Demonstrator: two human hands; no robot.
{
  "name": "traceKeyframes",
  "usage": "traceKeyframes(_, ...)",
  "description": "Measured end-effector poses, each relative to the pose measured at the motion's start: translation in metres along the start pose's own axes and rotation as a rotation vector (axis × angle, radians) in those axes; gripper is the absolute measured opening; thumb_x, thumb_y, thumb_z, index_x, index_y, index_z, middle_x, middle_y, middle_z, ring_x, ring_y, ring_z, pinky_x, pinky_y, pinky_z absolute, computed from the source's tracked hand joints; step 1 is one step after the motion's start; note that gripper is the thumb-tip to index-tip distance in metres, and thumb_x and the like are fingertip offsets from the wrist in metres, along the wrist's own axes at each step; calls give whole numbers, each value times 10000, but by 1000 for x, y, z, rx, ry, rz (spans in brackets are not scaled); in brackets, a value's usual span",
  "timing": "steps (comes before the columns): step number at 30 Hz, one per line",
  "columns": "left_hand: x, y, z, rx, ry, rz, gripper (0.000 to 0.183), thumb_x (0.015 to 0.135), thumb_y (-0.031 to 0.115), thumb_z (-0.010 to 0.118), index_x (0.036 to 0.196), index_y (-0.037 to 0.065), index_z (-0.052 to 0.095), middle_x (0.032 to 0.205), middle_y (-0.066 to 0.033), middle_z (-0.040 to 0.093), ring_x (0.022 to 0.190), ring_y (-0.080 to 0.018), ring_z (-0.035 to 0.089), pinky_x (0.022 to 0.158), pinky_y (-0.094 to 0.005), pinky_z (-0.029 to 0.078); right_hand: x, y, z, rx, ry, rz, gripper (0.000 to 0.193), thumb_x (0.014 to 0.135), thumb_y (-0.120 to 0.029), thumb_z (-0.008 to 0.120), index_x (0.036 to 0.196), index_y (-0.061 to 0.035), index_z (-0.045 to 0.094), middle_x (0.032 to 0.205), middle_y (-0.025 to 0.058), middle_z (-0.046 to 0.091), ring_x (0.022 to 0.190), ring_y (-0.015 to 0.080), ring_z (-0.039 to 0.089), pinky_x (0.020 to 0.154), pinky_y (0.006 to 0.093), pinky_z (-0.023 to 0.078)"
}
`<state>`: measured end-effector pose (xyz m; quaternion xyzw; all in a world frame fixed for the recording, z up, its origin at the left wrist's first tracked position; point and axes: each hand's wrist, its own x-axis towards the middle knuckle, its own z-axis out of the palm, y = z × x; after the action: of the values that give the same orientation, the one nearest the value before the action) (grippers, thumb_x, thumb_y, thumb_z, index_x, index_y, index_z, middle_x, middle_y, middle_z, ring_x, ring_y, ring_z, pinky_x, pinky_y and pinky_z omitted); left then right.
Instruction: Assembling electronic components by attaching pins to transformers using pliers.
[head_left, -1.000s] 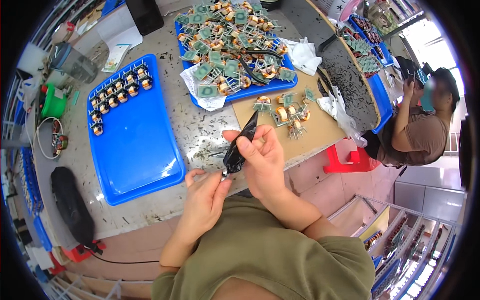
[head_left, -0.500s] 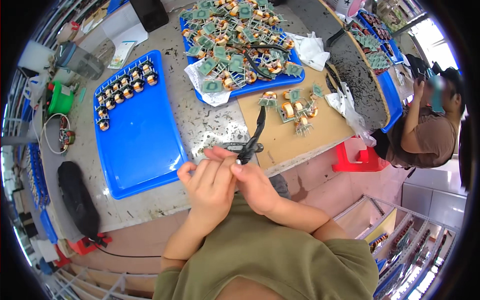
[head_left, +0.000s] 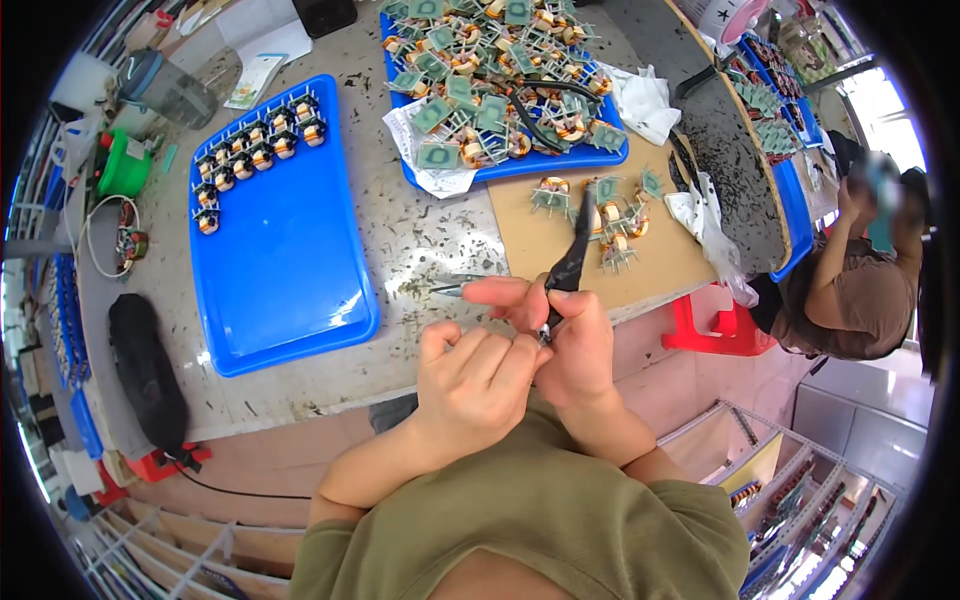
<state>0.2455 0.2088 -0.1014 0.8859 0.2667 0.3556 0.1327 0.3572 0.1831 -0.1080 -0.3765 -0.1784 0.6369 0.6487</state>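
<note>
A long, narrow black strip [head_left: 572, 258] stands up from between my hands, pointing away from me; it looks like tape or rubber. My right hand [head_left: 583, 355] grips its lower part between thumb and fingers. Closed in a pinch, my left hand [head_left: 478, 385] meets the right at the strip's lower end, where a small shiny bit [head_left: 545, 332] shows. What the left fingertips hold is too small to make out. Just beyond my hands, a slim pointed metal tool [head_left: 455, 288] lies on the bench, partly hidden by my right fingers.
To the left, a blue tray [head_left: 280, 260] carries rows of copper-wound coil parts [head_left: 262, 155]. Another blue tray [head_left: 500, 172] at the back is heaped with coils on green boards. Several more lie on a brown board [head_left: 540, 240]. A person [head_left: 865, 290] sits at the right.
Both hands have shifted right and slightly nearer me. The black strip, bent before, now stands straighter. The pointed tool on the bench shows more. The view has shifted slightly.
</note>
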Motion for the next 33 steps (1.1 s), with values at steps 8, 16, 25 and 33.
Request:
traceKeyframes(8, 4, 9, 18, -106, -36, 8, 102, 672, 98, 618, 730, 55, 546, 567, -4, 455, 528, -152, 440, 554, -299, 259, -7, -12, -24, 513, 44, 28, 173, 785, -210, 343, 708, -65, 397, 533, 25, 337, 529, 166, 381, 553, 293, 341)
traceKeyframes(16, 71, -66, 67, 130, -182, 58, 225, 707, 110, 565, 923, 51, 538, 789, -53, 525, 756, -220, 490, 674, -328, 374, -21, -36, -54, 223, 182, -140, 256, 870, -312, 337, 767, -90, 414, 504, -38, 249, 375, 63, 189, 396, 224, 197)
traceKeyframes(25, 55, -45, 45, -189, -695, -516, 342, 699, 166, 607, 972, -1, 490, 868, -143, 505, 834, -285, 512, 705, -367, 426, -20, -21, -75, -134, 96, -387, 393, 901, -329, 290, 612, -68, 346, 460, 1, 292, 354, 80, 228, 357, 235, 188)
traceKeyframes(33, 48, -77, 55, -510, -508, -131, 360, 665, -24, 590, 1014, -4, 505, 952, -98, 486, 725, -208, 526, 645, -280, 441, -13, -21, -65, -886, 293, -538, 328, 811, 31, 410, 1135, 26, 458, 828, 89, 538, 510, 84, 453, 427, 201, 347)
